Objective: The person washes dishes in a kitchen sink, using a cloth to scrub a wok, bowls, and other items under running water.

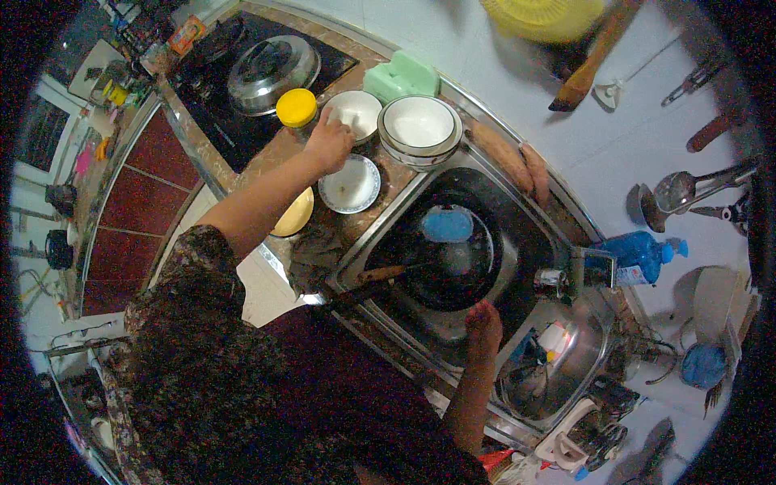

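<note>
My left hand (330, 145) is at the near edge of a white bowl (357, 112), beside a jar with a yellow lid (296, 108). Whether its fingers grip the bowl's rim cannot be made out. A small white plate (350, 185) with a patterned rim lies just below that hand. My right hand (483, 321) is over the sink (521, 254), close to the rim of a dark wok (448, 297); its fingers look curled and their tips are hidden. Inside the wok is a blue sponge-like block (447, 224). The wok's wooden handle (382, 274) points left across the basin.
Stacked white bowls (419, 124) stand by the sink, before a pale green container (401, 77). A domed pan lid (274, 74) rests on the black cooktop (212, 115). A yellow dish (294, 213) and dark cloth (315, 251) lie nearer me. The faucet (551, 280) juts over the sink.
</note>
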`<state>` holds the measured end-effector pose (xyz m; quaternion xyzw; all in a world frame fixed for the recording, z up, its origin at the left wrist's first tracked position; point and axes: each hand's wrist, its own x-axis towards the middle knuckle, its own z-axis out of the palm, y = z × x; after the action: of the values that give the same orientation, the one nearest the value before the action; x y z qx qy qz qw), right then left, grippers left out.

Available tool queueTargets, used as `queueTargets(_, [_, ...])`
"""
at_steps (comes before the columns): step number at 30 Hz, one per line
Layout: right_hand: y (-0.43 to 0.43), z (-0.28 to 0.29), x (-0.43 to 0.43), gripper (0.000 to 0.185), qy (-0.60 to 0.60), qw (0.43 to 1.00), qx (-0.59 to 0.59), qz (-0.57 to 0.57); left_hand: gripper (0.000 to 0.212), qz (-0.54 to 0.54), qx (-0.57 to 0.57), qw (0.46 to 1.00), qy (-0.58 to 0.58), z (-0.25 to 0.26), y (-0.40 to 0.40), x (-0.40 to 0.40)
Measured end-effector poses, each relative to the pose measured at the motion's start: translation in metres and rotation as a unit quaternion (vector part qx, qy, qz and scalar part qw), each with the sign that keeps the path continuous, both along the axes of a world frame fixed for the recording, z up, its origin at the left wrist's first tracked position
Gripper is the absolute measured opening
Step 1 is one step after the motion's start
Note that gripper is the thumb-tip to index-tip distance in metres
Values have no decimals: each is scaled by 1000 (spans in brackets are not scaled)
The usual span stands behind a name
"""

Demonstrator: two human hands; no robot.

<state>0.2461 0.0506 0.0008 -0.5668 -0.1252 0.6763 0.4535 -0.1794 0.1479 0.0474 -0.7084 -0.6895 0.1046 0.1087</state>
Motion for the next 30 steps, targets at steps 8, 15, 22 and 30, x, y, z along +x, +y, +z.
queueTargets(8, [-5,5,-8,13,22,1000,-11,-14,22,-7,32,999,0,-15,-1,-20])
queueTargets(15, [-7,-17,4,14,44,999,-14,9,17,21,72,996,-44,35,-16,5])
queueTargets(22, [-15,-7,-10,18,20,999,-29,-22,10,-44,220,973,-62,55,-25,14])
queueTargets(30, [-7,-19,-10,34,-89,985,124,82,21,-186,221,942,-170,77,-38,79])
